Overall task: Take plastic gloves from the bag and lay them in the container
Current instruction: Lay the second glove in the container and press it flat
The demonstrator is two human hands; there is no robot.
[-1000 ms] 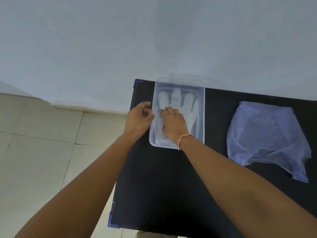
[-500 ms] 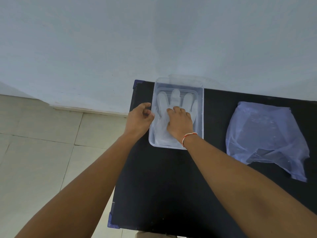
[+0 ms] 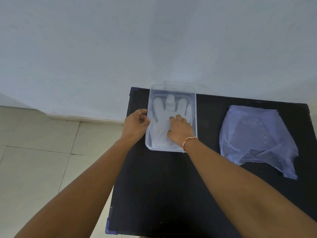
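A clear rectangular plastic container (image 3: 172, 88) stands at the back left of the black table (image 3: 163, 186). A translucent plastic glove (image 3: 161, 121) lies flat inside it, its fingers pointing toward the wall. My right hand (image 3: 180, 130) rests palm down on the glove inside the container, fingers spread a little. My left hand (image 3: 135, 124) pinches the container's left rim. A crumpled bluish plastic bag (image 3: 255, 136) lies on the table to the right, apart from the container.
A pale wall (image 3: 154, 40) rises right behind the table. Tiled floor (image 3: 42, 160) lies to the left, beyond the table's left edge. The table's corners carry blue protectors (image 3: 109, 228).
My right hand has slid to the right across the glove inside the container. My left hand has stayed at the container's left rim.
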